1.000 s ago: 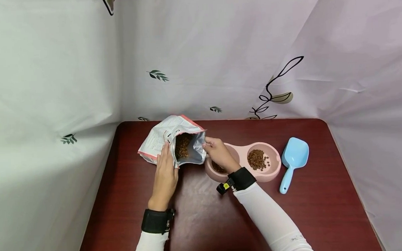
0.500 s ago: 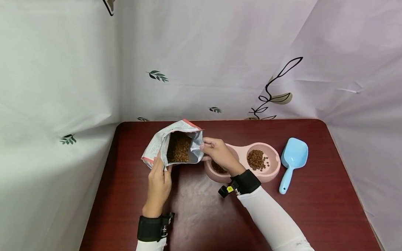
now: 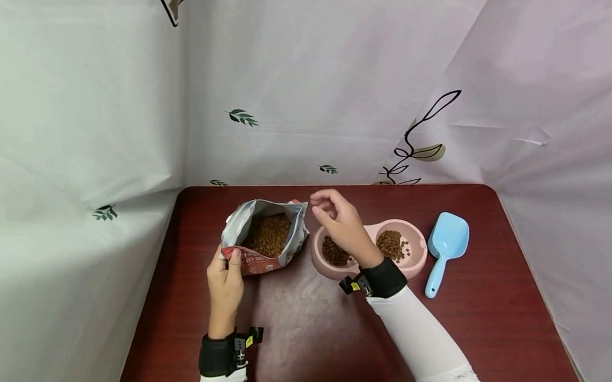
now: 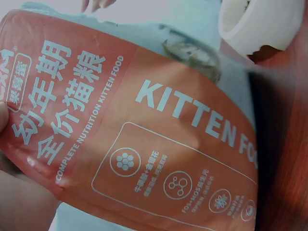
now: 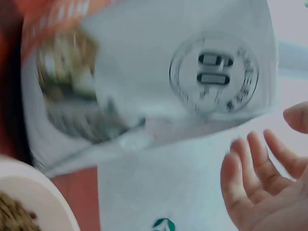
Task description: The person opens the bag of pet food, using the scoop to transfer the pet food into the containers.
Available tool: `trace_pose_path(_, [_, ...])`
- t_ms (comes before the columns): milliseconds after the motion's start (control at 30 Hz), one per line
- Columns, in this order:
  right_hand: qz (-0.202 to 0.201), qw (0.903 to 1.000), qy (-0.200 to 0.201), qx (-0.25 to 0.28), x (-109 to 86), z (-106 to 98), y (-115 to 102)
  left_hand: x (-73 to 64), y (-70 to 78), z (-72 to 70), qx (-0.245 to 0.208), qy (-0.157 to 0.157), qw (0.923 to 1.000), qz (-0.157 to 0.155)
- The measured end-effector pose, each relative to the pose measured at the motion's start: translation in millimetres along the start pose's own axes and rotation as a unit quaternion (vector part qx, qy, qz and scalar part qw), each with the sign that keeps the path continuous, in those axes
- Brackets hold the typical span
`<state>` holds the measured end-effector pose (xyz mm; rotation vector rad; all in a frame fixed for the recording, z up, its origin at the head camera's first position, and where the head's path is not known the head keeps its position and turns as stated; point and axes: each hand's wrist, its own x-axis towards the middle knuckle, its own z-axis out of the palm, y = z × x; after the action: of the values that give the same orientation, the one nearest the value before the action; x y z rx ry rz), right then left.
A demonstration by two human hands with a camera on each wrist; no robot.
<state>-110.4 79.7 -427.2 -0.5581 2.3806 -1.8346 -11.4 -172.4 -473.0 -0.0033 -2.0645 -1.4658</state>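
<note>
An opened bag of kitten food (image 3: 260, 264) stands on the table, its mouth wide and brown kibble (image 3: 269, 235) showing inside. My left hand (image 3: 225, 289) pinches the left edge of its rim between thumb and fingers. In the left wrist view, the bag's orange front (image 4: 159, 139) reads "KITTEN FOOD". Just right of the bag, my right hand (image 3: 345, 223) hovers with loosely bent fingers, holding nothing. The right wrist view shows a gap between that hand (image 5: 264, 187) and the bag's side (image 5: 144, 72). Below it is a pink double bowl (image 3: 422, 254) with kibble in both halves.
A light blue scoop (image 3: 450, 235) lies to the right of the bowl, handle toward me. The dark red table (image 3: 301, 337) meets a pale patterned cloth (image 3: 284, 147) at the back and sides.
The bag has turned from lying tilted toward the right to standing with its mouth up and orange front facing me. My right hand has let go of its rim; my left has shifted leftward.
</note>
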Motion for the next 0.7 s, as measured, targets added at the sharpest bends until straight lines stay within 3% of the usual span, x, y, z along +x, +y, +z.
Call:
trace_pose_path(133, [-0.067, 0.9955, -0.043, -0.051, 8.0, 4.7, 3.6, 3.5, -3.2, -0.1, -0.016, 0.033, 0.9992, -0.017])
trace_pose_path(233, [-0.075, 0.9939, -0.062, -0.052, 11.2, 14.0, 7.7, 7.6, -6.7, 4.6, -0.040, 0.054, 0.9975, -0.023])
trace_pose_path(300, [-0.067, 0.9952, -0.044, -0.057, 12.4, 19.9, 10.7, 10.6, -7.1, 7.6, -0.049, 0.061, 0.9967, -0.022])
trace_pose_path(467, [-0.065, 0.9942, 0.047, -0.071, 16.5, 27.4, 16.7, 13.3, -4.2, 10.8, -0.045, 0.091, 0.9945, -0.024])
trace_pose_path(700, [-0.050, 0.9939, 0.098, 0.014, 17.0, 26.9, 24.1, 21.4, -1.3, 8.4, -0.074, 0.120, 0.9891, -0.044])
